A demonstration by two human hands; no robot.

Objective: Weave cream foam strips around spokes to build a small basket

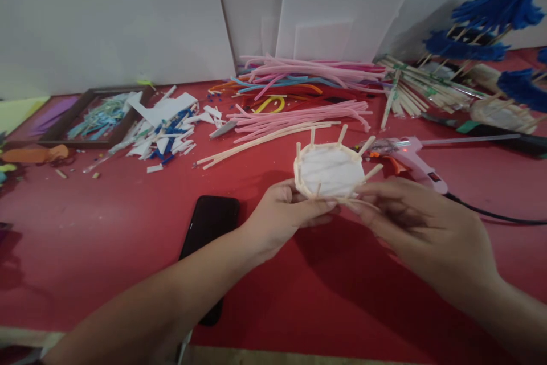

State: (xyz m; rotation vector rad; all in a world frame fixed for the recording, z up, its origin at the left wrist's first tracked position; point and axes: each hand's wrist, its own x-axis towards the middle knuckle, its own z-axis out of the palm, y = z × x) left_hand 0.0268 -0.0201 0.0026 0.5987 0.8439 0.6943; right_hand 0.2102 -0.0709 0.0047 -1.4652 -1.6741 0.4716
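A small round basket base (331, 170) with a white bottom and several short upright sticks around its rim is held above the table. My left hand (284, 208) grips its near left side, thumb along the rim. My right hand (410, 222) pinches a thin cream-coloured strip (363, 203) at the near right edge of the base. The strip runs along the rim between both hands. Part of the base is hidden behind my fingers.
A pink glue gun (416, 163) lies to the right, its red light on. A black phone (209, 228) lies left of the base. Behind are pink pipe cleaners (307, 117), cream strips (256, 146), wooden sticks (405, 97), white scraps (166, 120) and blue fringed models (499, 6).
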